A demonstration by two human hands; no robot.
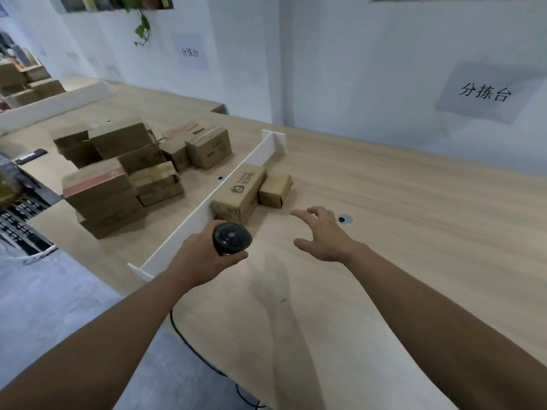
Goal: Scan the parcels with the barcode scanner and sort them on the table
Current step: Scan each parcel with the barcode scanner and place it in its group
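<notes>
Head view is showing the barcode scanner (pixel 232 238) gripped in the left hand (pixel 204 255), fingers wrapping round its handle, its dark head pointing toward the two parcels just ahead. Those are a long printed parcel (pixel 241 190) lying against the white divider (pixel 207 207) and a small parcel (pixel 275 190) touching its right side, both on the right of the divider. The right hand (pixel 324 235) is hovering over the tabletop (pixel 399 202) near them, fingers spread and holding nothing. Left of the divider, a pile of parcels (pixel 118 170) is sitting stacked and crowded together. My reading is that the sorting is only beginning: two boxes are lying in the right-hand section while the bulk is probably waiting in the pile, though which side is the sorted one cannot be told for certain. A black cable (pixel 189 341) is trailing off the tabletop edge below the left forearm.
</notes>
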